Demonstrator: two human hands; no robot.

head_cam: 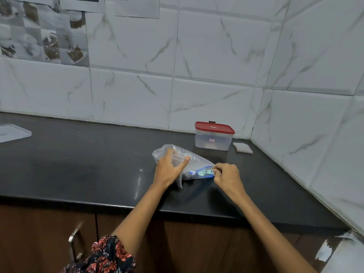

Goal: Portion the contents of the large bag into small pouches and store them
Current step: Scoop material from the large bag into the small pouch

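a: the left hand (169, 168) covers part of the clear bag (194, 162), and what's inside is too hazy to name.

b: the right hand (226, 174) hides its own fingertips at the blue zip (202, 171).

a: the tub's (213, 137) label is too small to read; the flat lid (11, 133) is cut off at the left edge.

b: that pale stack (243, 148) is possibly pouches.
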